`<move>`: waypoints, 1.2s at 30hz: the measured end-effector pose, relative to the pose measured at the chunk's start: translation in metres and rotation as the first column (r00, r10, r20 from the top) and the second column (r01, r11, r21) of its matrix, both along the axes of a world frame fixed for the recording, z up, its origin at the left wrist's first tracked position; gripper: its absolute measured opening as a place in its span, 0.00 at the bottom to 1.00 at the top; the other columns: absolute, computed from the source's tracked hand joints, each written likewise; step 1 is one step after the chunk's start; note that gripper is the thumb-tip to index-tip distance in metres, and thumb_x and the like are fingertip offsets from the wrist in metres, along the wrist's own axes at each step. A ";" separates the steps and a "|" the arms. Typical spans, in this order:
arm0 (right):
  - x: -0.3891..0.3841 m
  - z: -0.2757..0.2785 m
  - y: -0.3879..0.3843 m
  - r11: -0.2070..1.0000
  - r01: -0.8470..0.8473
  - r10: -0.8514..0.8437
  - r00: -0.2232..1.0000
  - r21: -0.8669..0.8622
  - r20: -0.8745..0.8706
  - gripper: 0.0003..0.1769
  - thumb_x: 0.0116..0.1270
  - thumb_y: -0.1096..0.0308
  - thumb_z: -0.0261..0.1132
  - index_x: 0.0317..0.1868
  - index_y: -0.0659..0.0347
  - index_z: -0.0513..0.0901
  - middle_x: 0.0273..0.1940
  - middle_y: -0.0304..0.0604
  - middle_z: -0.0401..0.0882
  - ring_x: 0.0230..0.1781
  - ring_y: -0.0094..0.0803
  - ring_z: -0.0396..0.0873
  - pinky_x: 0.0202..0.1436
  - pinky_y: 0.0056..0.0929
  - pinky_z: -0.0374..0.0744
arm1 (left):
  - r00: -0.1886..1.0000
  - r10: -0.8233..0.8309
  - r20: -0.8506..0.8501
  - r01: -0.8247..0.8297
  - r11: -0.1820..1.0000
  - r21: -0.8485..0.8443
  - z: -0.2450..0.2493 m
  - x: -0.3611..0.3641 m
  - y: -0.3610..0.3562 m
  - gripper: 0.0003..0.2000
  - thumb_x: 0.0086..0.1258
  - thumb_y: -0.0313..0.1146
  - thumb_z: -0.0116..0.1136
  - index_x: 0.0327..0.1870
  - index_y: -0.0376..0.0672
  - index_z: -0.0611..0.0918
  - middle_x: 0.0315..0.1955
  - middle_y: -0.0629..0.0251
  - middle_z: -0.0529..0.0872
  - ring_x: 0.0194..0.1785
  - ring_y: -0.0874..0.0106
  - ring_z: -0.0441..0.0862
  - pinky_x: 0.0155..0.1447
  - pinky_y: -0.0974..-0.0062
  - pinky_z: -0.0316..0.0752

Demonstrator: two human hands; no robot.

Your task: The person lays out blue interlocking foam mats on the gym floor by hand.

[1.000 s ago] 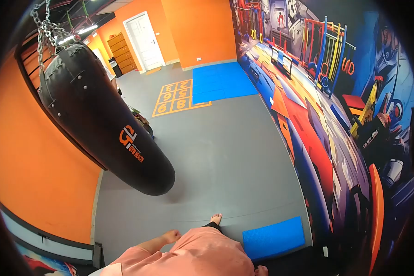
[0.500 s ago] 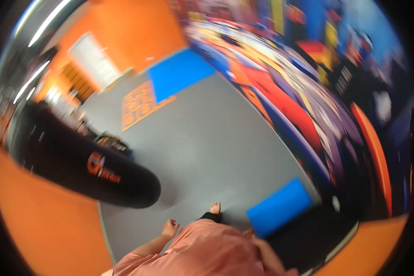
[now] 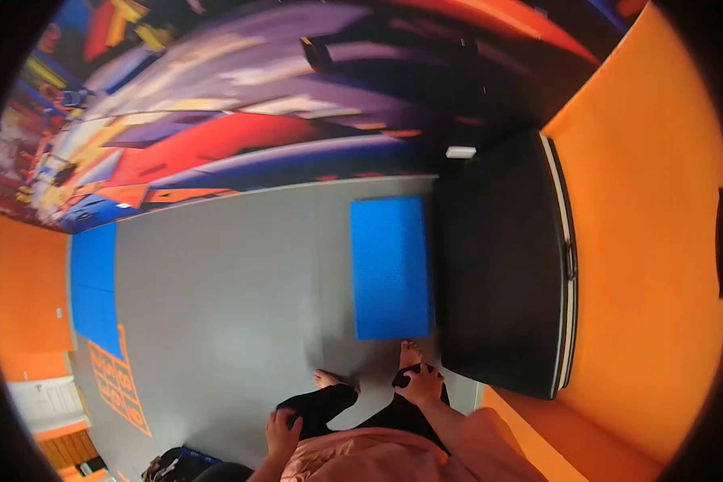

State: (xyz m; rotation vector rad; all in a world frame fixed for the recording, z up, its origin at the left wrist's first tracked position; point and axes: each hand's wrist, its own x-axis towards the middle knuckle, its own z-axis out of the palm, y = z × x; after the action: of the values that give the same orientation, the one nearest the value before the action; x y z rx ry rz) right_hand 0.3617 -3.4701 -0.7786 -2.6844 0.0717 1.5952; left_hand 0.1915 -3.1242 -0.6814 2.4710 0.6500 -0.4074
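My right hand [image 3: 420,387] lies over the knee of my black trouser leg [image 3: 414,418], its fingers spread and pointing forward. On the other side, my left hand [image 3: 283,431] rests against the upper part of the left trouser leg [image 3: 323,406]. Its fingers are slightly bent and the thumb stands apart from them. I see no separate object in either hand. Below the trouser hems show my bare right foot [image 3: 410,352] and bare left foot [image 3: 324,378]. A pink top [image 3: 361,456] covers my body.
A blue mat [image 3: 390,269] lies on the grey floor [image 3: 233,273] ahead of my right foot. Beside it is a large black padded block [image 3: 498,265] against an orange wall [image 3: 651,241]. A painted mural wall [image 3: 241,145] runs across the far side. Dark bags [image 3: 185,464] sit at lower left.
My view has turned right, towards the blue mat and black block. The punching bag has mostly left the view. Both hands are now on my trouser legs; the left was in the air before.
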 end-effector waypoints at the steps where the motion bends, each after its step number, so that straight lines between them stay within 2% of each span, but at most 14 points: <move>1: -0.011 -0.013 -0.010 0.995 0.038 -0.050 0.990 0.087 0.135 0.35 0.51 0.32 0.69 0.60 0.31 0.80 0.75 0.44 0.55 0.73 0.58 0.57 0.70 0.60 0.62 | 0.988 -0.150 0.032 0.150 0.989 -0.003 -0.046 0.025 0.001 0.18 0.61 0.37 0.69 0.49 0.45 0.77 0.47 0.55 0.79 0.49 0.51 0.80 0.49 0.54 0.76; 3: -0.022 -0.032 -0.026 0.988 0.065 -0.098 0.965 0.139 0.245 0.29 0.51 0.36 0.70 0.52 0.34 0.85 0.70 0.43 0.66 0.70 0.53 0.62 0.69 0.56 0.65 | 0.979 -0.169 0.117 0.188 0.966 -0.177 -0.174 0.069 -0.012 0.20 0.61 0.40 0.69 0.51 0.46 0.77 0.49 0.55 0.80 0.52 0.50 0.79 0.53 0.53 0.75; 6: -0.008 -0.045 -0.023 0.942 -0.002 -0.141 0.906 0.336 0.399 0.15 0.49 0.46 0.71 0.37 0.38 0.86 0.50 0.32 0.83 0.62 0.41 0.72 0.66 0.52 0.66 | 0.945 -0.325 -0.041 0.322 0.944 -0.070 -0.369 0.113 -0.048 0.35 0.55 0.50 0.73 0.63 0.49 0.73 0.59 0.57 0.76 0.64 0.52 0.73 0.66 0.55 0.70; 9: -0.003 -0.053 -0.022 0.927 -0.037 -0.147 0.879 0.373 0.453 0.12 0.49 0.49 0.71 0.33 0.41 0.84 0.47 0.29 0.83 0.60 0.40 0.73 0.63 0.49 0.67 | 0.899 0.102 -0.425 -0.190 0.967 -0.170 -0.481 0.145 -0.091 0.48 0.52 0.52 0.75 0.72 0.40 0.65 0.68 0.51 0.69 0.71 0.54 0.67 0.73 0.56 0.64; 13: -0.002 -0.058 -0.027 0.947 -0.078 -0.091 0.866 0.312 0.492 0.10 0.49 0.52 0.71 0.30 0.42 0.83 0.45 0.28 0.83 0.58 0.38 0.74 0.60 0.48 0.68 | 0.834 0.408 -0.371 -0.549 0.676 -0.492 -0.531 0.172 -0.121 0.49 0.51 0.50 0.77 0.70 0.31 0.65 0.64 0.43 0.75 0.64 0.55 0.77 0.64 0.62 0.74; 15: -0.005 -0.059 -0.027 0.939 -0.094 -0.103 0.840 0.331 0.532 0.10 0.49 0.53 0.70 0.29 0.43 0.82 0.43 0.28 0.83 0.56 0.38 0.75 0.58 0.47 0.69 | 0.801 0.342 -0.491 -0.557 0.725 -0.405 -0.525 0.187 -0.121 0.45 0.53 0.49 0.77 0.68 0.31 0.68 0.59 0.46 0.79 0.59 0.57 0.80 0.60 0.62 0.76; 18: 0.000 -0.057 -0.016 0.931 -0.106 -0.105 0.838 0.349 0.535 0.09 0.49 0.55 0.70 0.29 0.44 0.81 0.40 0.30 0.83 0.54 0.38 0.76 0.56 0.47 0.70 | 0.834 0.231 -0.502 -0.497 0.710 -0.499 -0.453 0.199 -0.125 0.34 0.59 0.47 0.73 0.62 0.34 0.75 0.51 0.53 0.85 0.53 0.62 0.82 0.57 0.63 0.77; 20: 0.001 -0.057 -0.015 0.921 -0.081 -0.139 0.846 0.382 0.515 0.09 0.49 0.55 0.70 0.29 0.44 0.81 0.38 0.31 0.83 0.53 0.39 0.77 0.55 0.47 0.70 | 0.858 0.366 -0.360 -0.497 0.414 -0.763 -0.434 0.188 -0.146 0.31 0.61 0.43 0.71 0.62 0.34 0.75 0.51 0.54 0.85 0.52 0.63 0.83 0.59 0.64 0.76; 24: -0.006 -0.026 0.008 0.935 -0.167 0.006 0.889 0.313 0.457 0.09 0.50 0.58 0.69 0.30 0.50 0.82 0.37 0.40 0.83 0.43 0.47 0.79 0.44 0.50 0.73 | 0.874 0.431 -0.224 -0.360 0.263 -0.895 -0.218 0.218 -0.114 0.20 0.66 0.39 0.68 0.55 0.40 0.79 0.46 0.61 0.85 0.48 0.71 0.81 0.55 0.66 0.76; 26: -0.028 -0.025 0.020 0.764 -0.493 0.082 0.714 0.416 0.695 0.11 0.49 0.61 0.69 0.31 0.55 0.81 0.43 0.48 0.84 0.41 0.49 0.80 0.40 0.51 0.74 | 0.861 0.470 -0.196 -0.322 0.204 -0.924 -0.099 0.217 -0.043 0.21 0.67 0.41 0.67 0.57 0.41 0.79 0.48 0.62 0.85 0.51 0.72 0.81 0.57 0.67 0.75; 27: -0.038 -0.026 0.031 0.672 -0.721 0.338 0.500 0.167 0.798 0.51 0.54 0.61 0.63 0.79 0.59 0.54 0.39 0.47 0.85 0.40 0.49 0.80 0.46 0.50 0.74 | 0.847 0.491 -0.203 -0.309 0.145 -0.940 -0.046 0.203 -0.006 0.22 0.68 0.42 0.67 0.58 0.41 0.79 0.49 0.62 0.85 0.53 0.71 0.80 0.59 0.67 0.75; 28: -0.044 0.016 0.052 0.649 -0.711 0.324 0.581 0.271 0.747 0.46 0.65 0.52 0.62 0.78 0.63 0.55 0.60 0.57 0.78 0.54 0.50 0.80 0.59 0.52 0.74 | 0.804 0.552 -0.221 -0.304 0.062 -0.951 0.003 0.177 0.024 0.25 0.69 0.44 0.66 0.61 0.41 0.77 0.52 0.62 0.84 0.55 0.70 0.80 0.61 0.67 0.74; 33: -0.006 0.141 0.231 0.329 -0.770 0.383 0.638 0.546 0.669 0.46 0.66 0.49 0.61 0.78 0.63 0.55 0.63 0.57 0.74 0.57 0.50 0.77 0.62 0.52 0.73 | 0.552 0.723 -0.415 -0.301 -0.291 -0.908 0.176 -0.012 0.147 0.34 0.71 0.45 0.63 0.71 0.35 0.66 0.61 0.59 0.80 0.62 0.66 0.79 0.68 0.66 0.73; 36: -0.044 0.207 0.305 0.288 -0.635 0.469 0.746 0.717 0.473 0.46 0.68 0.47 0.60 0.78 0.63 0.54 0.65 0.57 0.71 0.60 0.51 0.76 0.64 0.52 0.71 | 0.472 0.782 -0.408 -0.252 -0.324 -0.912 0.243 -0.108 0.158 0.31 0.71 0.40 0.64 0.69 0.34 0.68 0.60 0.58 0.80 0.61 0.67 0.80 0.67 0.66 0.75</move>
State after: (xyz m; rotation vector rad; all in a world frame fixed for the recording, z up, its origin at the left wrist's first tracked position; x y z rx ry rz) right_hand 0.3174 -3.1655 -0.5715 -1.9952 -1.4375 0.9476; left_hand 0.0838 -2.9666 -0.4385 0.4933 0.8590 0.1478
